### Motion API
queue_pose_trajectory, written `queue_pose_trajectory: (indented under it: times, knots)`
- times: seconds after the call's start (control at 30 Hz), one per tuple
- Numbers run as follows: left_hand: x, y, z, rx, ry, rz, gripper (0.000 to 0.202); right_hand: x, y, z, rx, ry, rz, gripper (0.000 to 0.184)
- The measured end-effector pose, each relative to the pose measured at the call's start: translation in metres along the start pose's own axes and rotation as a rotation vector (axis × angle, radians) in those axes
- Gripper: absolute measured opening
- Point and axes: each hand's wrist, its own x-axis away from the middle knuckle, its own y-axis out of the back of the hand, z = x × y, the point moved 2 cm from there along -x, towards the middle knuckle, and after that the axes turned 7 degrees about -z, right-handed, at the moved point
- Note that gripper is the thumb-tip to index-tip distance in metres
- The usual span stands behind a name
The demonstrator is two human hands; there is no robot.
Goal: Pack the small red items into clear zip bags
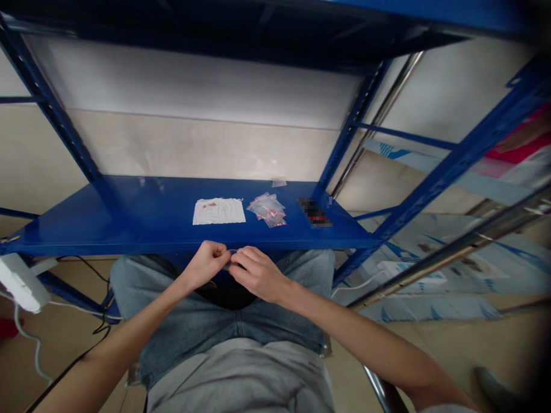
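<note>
My left hand (209, 261) and my right hand (256, 271) meet just in front of the shelf's front edge, above my lap. Between them shows a sliver of a small clear plastic bag (228, 263), mostly covered by my fingers. Both hands are closed, with fingertips pinching it. Beyond them on the blue shelf (140, 220) lies a white cloth pouch (219, 212) with small reddish items on top. To its right is a loose pile of clear zip bags (267, 208) with red marks.
A dark, blurred-out object (313, 212) lies at the shelf's right end, and one clear bag (279, 183) near the back edge. Blue uprights (342, 123) frame the shelf, with another shelf overhead. A white power strip (16, 282) with cables hangs at the left.
</note>
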Motion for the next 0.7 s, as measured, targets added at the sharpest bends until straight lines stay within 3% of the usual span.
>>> queue_pose_trajectory:
  times: [0.2,0.4,0.57,0.7]
  knots:
    - [-0.001,0.002,0.002,0.019,0.028,0.000,0.035,0.000,-0.006,0.001,-0.080,-0.009,-0.012,0.024]
    - [0.000,-0.002,0.002,-0.062,-0.083,0.088,0.032,0.005,-0.013,-0.005,-0.078,0.026,0.130,0.021]
    - [0.003,0.001,-0.007,-0.022,-0.172,0.143,0.028,0.011,-0.019,-0.022,-0.208,-0.221,0.082,0.013]
    - [0.004,0.000,-0.005,0.084,-0.140,0.323,0.036,0.014,-0.018,-0.033,-0.417,-0.510,-0.035,0.009]
